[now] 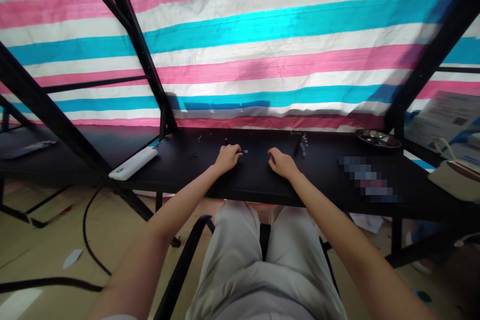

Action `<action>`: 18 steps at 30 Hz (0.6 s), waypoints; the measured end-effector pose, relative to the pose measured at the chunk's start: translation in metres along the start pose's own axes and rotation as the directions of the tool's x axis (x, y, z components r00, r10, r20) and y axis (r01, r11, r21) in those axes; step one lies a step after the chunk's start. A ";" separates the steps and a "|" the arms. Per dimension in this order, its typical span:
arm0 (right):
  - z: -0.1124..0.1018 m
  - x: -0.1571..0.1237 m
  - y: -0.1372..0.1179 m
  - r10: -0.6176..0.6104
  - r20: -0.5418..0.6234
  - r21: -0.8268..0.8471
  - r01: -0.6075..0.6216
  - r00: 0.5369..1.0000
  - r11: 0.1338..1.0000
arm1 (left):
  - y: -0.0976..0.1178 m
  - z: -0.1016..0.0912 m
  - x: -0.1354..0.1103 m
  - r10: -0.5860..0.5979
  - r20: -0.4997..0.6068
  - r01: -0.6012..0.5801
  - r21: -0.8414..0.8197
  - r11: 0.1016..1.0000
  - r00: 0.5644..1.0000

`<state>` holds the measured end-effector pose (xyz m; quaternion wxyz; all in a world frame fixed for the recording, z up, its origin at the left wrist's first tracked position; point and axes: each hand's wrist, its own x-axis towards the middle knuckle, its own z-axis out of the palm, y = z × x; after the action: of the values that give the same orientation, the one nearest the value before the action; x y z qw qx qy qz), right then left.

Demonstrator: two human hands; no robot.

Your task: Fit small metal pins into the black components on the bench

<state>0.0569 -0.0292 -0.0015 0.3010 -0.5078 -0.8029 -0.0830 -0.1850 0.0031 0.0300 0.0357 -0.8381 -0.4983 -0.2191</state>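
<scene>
My left hand (pixel 227 158) rests at the black table, its fingers closed on a small dark piece with a pale bluish end (pixel 245 151) that sticks out to the right. What kind of piece it is, I cannot make out. To its right, my right hand (pixel 282 162) is curled with thumb and finger pressed together; anything between them is hidden. Beyond the right hand lie a thin dark stick-like item (pixel 297 147) and a cluster of small clear or whitish bits (pixel 304 145). One tiny dark bit (pixel 226 140) sits behind the left hand.
A long white case (pixel 134 163) lies at the left on the black table (pixel 187 175). A round metal dish (pixel 378 138) stands at the back right, near a blurred-out flat item (pixel 367 179). Black frame posts (pixel 140 55) rise before a striped sheet (pixel 277 25).
</scene>
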 end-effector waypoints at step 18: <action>0.000 -0.002 0.003 0.098 -0.135 0.129 -0.080 0.986 0.988 | 0.085 0.037 0.011 0.146 -0.250 -0.180 -0.117 0.977 0.957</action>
<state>0.0600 -0.0291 -0.0027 0.3911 -0.5165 -0.7597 -0.0554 -0.0958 -0.0196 0.0144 0.0555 -0.8443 -0.4030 -0.3488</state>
